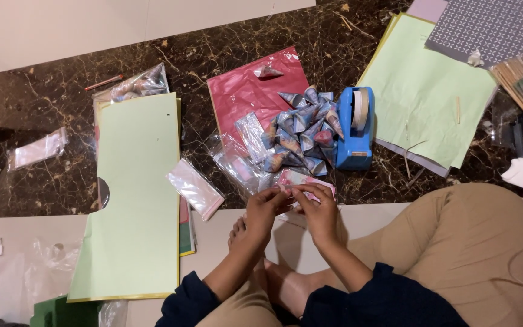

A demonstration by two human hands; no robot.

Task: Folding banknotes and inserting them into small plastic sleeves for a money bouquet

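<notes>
Both hands meet over the person's lap, and between them sits a small pink paper piece [298, 180], pinched from either side so that it stays taut and level while the fingertips work its edge. The left hand [266, 206] has its fingers [273, 195] closed on the near left end of the piece; the right hand [320, 209] has its fingers [305, 192] closed on the right end — thumb under and forefinger on top, as far as the view shows. Neither hand is open; each has hold of the same piece.

The forearms come up from dark blue sleeves [382, 300], wrists bent forward, elbows tucked by the knees of a cross-legged seat on the floor [43, 103] — a pose that keeps the work close to the eyes and steady.

Just beyond the fingertips lies a heap of small folded paper cones [301, 130], partly on a red sheet [240, 91], gathered within easy reach. Beside that heap, up and to the right of the right fingers, stands a blue tape dispenser [356, 127], its roll facing the person. To the left of the left fingers, a clear plastic sleeve [195, 189] lies on the edge of a long pale green sheet [134, 194]. Farther off to the right, another pale green sheet [425, 91] lies under a grey patterned sheet [491, 30].
</notes>
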